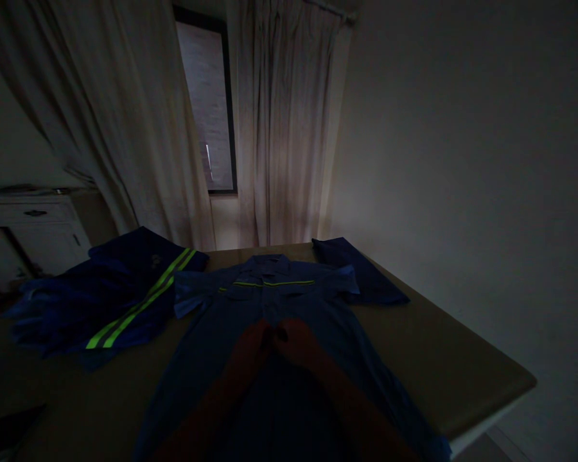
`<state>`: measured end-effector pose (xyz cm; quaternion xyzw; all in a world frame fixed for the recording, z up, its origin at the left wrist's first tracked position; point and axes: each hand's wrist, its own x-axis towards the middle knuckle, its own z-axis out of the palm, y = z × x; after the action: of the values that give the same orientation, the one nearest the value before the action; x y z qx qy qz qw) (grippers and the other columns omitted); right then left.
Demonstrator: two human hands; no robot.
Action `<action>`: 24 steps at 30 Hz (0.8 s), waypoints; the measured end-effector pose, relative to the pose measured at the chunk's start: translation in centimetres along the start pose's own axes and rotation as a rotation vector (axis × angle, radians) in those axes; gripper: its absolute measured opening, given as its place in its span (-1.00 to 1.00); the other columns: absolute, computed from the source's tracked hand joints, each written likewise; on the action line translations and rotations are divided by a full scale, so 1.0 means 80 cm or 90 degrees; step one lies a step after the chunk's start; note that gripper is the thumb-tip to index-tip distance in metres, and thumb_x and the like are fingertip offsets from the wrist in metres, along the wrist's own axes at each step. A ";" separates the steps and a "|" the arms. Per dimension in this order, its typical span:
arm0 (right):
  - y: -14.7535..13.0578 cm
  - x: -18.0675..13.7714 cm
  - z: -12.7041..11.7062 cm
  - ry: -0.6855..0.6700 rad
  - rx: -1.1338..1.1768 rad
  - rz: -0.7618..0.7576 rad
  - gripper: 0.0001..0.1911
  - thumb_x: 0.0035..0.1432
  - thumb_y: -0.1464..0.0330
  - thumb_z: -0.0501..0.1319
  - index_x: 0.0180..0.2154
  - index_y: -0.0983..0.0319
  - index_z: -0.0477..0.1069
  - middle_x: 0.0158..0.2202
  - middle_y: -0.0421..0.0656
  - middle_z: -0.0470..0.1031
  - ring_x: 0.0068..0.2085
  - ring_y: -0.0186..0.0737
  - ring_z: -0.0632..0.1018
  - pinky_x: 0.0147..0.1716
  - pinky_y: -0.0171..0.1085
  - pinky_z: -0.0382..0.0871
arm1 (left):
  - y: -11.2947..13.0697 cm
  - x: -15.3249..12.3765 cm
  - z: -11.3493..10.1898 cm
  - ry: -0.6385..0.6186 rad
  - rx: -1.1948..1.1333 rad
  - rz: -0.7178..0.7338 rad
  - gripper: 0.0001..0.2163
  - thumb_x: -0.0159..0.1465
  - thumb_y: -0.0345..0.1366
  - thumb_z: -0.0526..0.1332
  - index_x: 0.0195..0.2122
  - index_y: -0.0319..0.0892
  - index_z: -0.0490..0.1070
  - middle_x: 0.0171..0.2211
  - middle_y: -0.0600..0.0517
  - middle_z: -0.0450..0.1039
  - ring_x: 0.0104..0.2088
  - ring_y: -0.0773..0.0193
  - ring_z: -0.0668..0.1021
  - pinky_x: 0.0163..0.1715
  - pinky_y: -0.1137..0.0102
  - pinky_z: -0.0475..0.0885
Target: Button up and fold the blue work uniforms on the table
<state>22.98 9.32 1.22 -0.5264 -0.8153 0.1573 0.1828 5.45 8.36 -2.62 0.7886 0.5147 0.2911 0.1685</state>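
A blue work shirt (289,299) with a collar, short sleeves and a thin yellow-green stripe across the chest lies spread out, front side up, collar at the far end. My left hand (254,340) and my right hand (296,341) meet over the middle of its front, just below the chest pockets. The fingers of both hands are curled in a pinch at the shirt's front opening. Dim light hides the fingertips and the exact bit of cloth between them. My forearms cover part of the lower shirt.
The shirt lies on a tan padded surface (462,366), its right edge near a bare wall. On the left is a heap of dark blue clothing (125,289) with reflective bands. A folded dark blue cloth (366,273) lies at the back right. Curtains (289,128) hang behind.
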 end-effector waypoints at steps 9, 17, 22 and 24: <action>0.017 0.008 0.005 0.027 0.155 -0.004 -0.89 0.23 0.44 0.27 -0.22 0.22 0.57 -0.27 -0.18 0.64 -0.26 -0.25 0.58 -0.29 -0.34 0.31 | -0.013 0.001 0.007 0.071 -0.007 0.063 -0.74 0.37 -0.38 0.01 -0.07 -0.06 0.46 -0.09 -0.05 0.55 -0.04 0.13 0.57 0.02 0.22 0.47; 0.015 0.007 0.007 0.038 0.084 -0.042 -0.91 0.21 0.44 0.27 -0.23 0.21 0.54 -0.23 -0.18 0.61 -0.21 -0.23 0.56 -0.22 -0.32 0.30 | -0.001 0.005 -0.005 0.044 -0.083 -0.064 -0.78 0.41 -0.17 0.06 -0.08 -0.06 0.46 -0.15 -0.01 0.61 -0.17 0.16 0.63 -0.13 0.29 0.48; 0.017 0.006 0.010 0.013 0.056 -0.029 -0.90 0.23 0.38 0.26 -0.22 0.19 0.56 -0.24 -0.17 0.62 -0.21 -0.20 0.57 -0.23 -0.31 0.29 | -0.005 0.008 -0.007 0.012 -0.111 -0.068 -0.77 0.41 -0.16 0.06 -0.13 -0.05 0.49 -0.15 0.00 0.62 -0.13 0.16 0.62 -0.09 0.29 0.45; 0.019 0.006 0.012 0.006 0.047 -0.022 -0.89 0.23 0.37 0.26 -0.22 0.19 0.57 -0.23 -0.16 0.62 -0.20 -0.19 0.57 -0.23 -0.30 0.30 | -0.008 0.007 -0.005 0.010 -0.095 -0.041 -0.79 0.38 -0.22 0.08 -0.12 -0.06 0.49 -0.14 -0.01 0.61 -0.12 0.16 0.61 -0.05 0.27 0.44</action>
<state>23.56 10.27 -0.25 -0.5056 -0.8172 0.1817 0.2088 4.92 9.17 -2.53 0.7544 0.5182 0.3294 0.2320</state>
